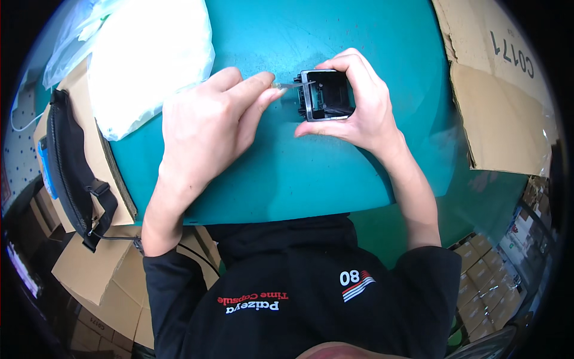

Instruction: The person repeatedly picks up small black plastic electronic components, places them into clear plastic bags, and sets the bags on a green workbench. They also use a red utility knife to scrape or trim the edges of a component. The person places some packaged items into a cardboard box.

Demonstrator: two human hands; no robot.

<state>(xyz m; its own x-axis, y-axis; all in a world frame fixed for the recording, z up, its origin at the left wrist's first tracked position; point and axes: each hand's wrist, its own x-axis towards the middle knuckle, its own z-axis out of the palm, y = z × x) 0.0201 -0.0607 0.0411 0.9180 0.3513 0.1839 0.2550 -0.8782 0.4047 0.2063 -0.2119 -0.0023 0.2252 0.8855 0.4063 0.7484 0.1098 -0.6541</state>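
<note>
My left hand [209, 116] is closed, with thumb and forefinger pinching a slim pointed metal tool [291, 86]. Most of its handle is hidden in the fist, so I cannot tell its exact kind. The tip reaches over the rim of a black plastic housing [308, 99], a hollow box with its open side facing up. Small lugs stick out on the housing's left side. My right hand [372, 113] grips the housing from the right, fingers at the far side and thumb along the near side.
The green table mat [263, 179] lies under both hands. A white plastic bag [152, 60] bulges at the far left, beside a black belt bag [72, 155] on cardboard. A cardboard box [502, 107] borders the right side. Stacked cartons [487, 281] stand below at the right.
</note>
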